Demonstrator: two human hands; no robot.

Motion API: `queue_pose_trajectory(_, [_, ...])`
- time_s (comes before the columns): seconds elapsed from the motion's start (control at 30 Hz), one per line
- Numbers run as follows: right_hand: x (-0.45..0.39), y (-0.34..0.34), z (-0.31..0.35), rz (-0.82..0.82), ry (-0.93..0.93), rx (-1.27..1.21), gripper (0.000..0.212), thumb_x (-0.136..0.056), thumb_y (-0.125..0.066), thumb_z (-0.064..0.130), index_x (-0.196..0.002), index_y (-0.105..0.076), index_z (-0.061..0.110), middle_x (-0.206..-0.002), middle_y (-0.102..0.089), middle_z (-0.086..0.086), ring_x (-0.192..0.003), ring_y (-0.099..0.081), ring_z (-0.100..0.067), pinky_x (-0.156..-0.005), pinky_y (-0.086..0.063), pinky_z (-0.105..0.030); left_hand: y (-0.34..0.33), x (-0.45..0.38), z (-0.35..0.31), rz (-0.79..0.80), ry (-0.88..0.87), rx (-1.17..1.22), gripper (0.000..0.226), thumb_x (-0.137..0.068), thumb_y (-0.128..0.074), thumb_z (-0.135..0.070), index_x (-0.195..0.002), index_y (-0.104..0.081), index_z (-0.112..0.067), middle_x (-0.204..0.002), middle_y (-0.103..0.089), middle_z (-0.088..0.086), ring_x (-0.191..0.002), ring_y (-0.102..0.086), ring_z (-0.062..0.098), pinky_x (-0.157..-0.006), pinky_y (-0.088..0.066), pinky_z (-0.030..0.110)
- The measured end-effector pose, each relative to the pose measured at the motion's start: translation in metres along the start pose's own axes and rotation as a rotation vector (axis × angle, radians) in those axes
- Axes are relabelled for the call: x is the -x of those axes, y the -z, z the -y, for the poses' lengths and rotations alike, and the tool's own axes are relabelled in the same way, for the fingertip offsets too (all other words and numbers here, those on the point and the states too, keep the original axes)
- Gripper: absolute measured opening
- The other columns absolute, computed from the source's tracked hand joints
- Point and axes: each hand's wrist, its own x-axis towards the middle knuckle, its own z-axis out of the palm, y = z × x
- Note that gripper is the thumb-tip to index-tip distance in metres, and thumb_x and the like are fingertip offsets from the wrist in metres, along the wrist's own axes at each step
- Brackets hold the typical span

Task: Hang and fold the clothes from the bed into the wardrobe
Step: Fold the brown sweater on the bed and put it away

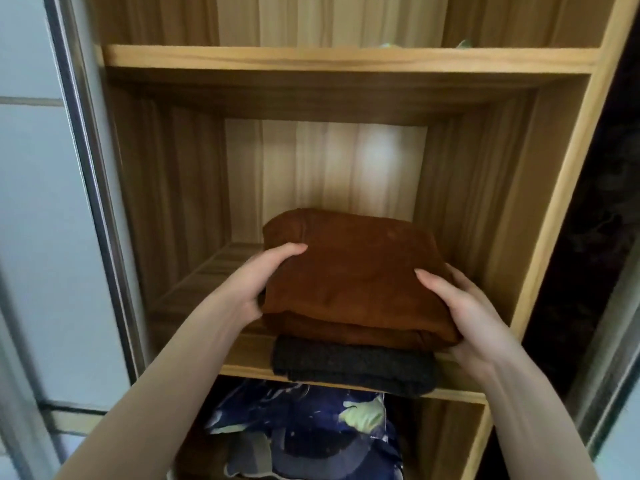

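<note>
A folded rust-brown garment [349,271] lies on top of a folded dark grey knit [353,367] on the middle shelf [194,289] of the wooden wardrobe. My left hand [254,285] grips the brown garment's left edge, thumb on top. My right hand [464,313] holds its right front corner, thumb on top and fingers underneath. The grey knit overhangs the shelf's front lip a little.
A dark blue patterned bundle [311,431] fills the compartment below. The upper shelf [346,58] shows a scrap of green fabric at its right. A sliding door with a metal frame [90,168] stands to the left, and a dark opening lies to the right.
</note>
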Motion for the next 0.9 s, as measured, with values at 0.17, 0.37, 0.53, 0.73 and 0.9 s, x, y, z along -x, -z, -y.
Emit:
queue_pose_trajectory(0.17, [-0.003, -0.004, -0.011, -0.103, 0.140, 0.273, 0.095, -0.089, -0.079, 0.036, -0.164, -0.021, 0.028, -0.151, -0.048, 0.004, -0.123, -0.060, -0.014, -0.099, -0.052, -0.028, 0.009, -0.017, 0.010, -0.002, 0.059, -0.139, 0.056, -0.080, -0.086, -0.045, -0.126, -0.071, -0.017, -0.101, -0.081, 0.006, -0.100, -0.074, 0.025, -0.076, -0.057, 0.034])
queue_pose_trajectory(0.37, [-0.012, -0.020, 0.013, -0.053, 0.618, 1.008, 0.064, -0.103, -0.051, 0.048, -0.161, -0.033, 0.030, -0.166, -0.030, 0.012, -0.151, -0.024, -0.002, -0.123, -0.019, -0.024, 0.017, -0.023, -0.010, -0.343, -0.359, -0.924, 0.118, -0.085, -0.079, -0.059, -0.166, 0.001, -0.027, -0.169, -0.020, 0.011, -0.153, -0.028, 0.035, -0.119, -0.036, 0.048])
queue_pose_trajectory(0.53, [-0.033, -0.029, 0.010, 0.039, 0.379, 1.275, 0.080, -0.094, -0.036, 0.076, -0.163, -0.021, 0.039, -0.171, -0.011, 0.017, -0.158, -0.006, -0.007, -0.129, -0.009, -0.035, -0.005, -0.012, -0.005, -0.236, -0.680, -1.140, 0.067, -0.103, -0.047, -0.059, -0.162, -0.033, -0.030, -0.163, -0.037, -0.001, -0.151, -0.033, 0.022, -0.120, -0.032, 0.040])
queue_pose_trajectory(0.73, [-0.053, -0.007, 0.003, 0.081, 0.241, 1.077, 0.076, -0.092, -0.044, 0.076, -0.159, -0.031, 0.044, -0.168, -0.024, 0.019, -0.154, -0.022, -0.008, -0.127, -0.018, -0.035, -0.015, -0.029, 0.031, -0.038, -0.571, -1.232, 0.070, -0.102, -0.034, -0.068, -0.165, -0.022, -0.040, -0.173, -0.018, -0.012, -0.159, -0.016, 0.011, -0.129, -0.014, 0.031])
queue_pose_trajectory(0.9, [-0.051, -0.008, 0.003, 0.095, 0.217, 1.095, 0.073, -0.094, -0.044, 0.074, -0.159, -0.033, 0.043, -0.166, -0.029, 0.018, -0.151, -0.028, -0.010, -0.126, -0.022, -0.034, -0.012, -0.032, 0.034, -0.025, -0.554, -1.236, 0.071, -0.100, -0.031, -0.071, -0.164, -0.023, -0.042, -0.173, -0.019, -0.013, -0.158, -0.018, 0.011, -0.128, -0.016, 0.032])
